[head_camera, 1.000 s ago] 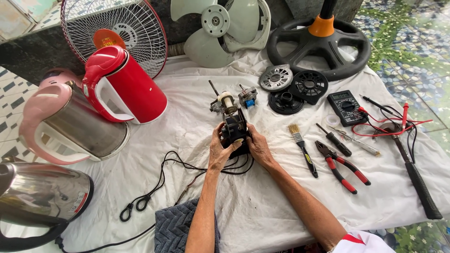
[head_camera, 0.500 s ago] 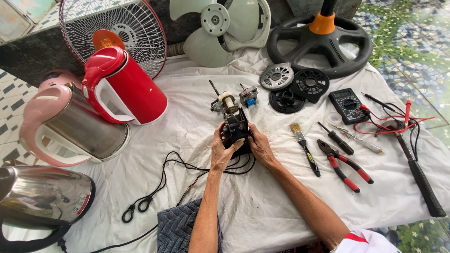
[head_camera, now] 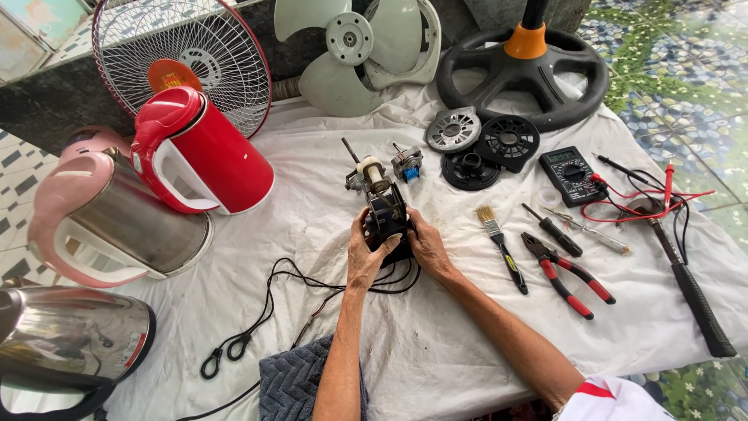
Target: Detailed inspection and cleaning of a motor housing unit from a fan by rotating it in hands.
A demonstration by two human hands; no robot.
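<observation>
Fingers of the left hand [head_camera: 368,253] and right hand [head_camera: 425,245] grasp the black fan motor [head_camera: 386,214] from both sides, near the worktop's [head_camera: 327,156] middle, left of the paintbrush [head_camera: 499,242]. Best keep it upright, shaft pointing away, black cable [head_camera: 265,312] slack.

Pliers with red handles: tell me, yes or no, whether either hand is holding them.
No: the pliers lie on the white cloth, while the left hand and right hand grip the fan motor.
</observation>
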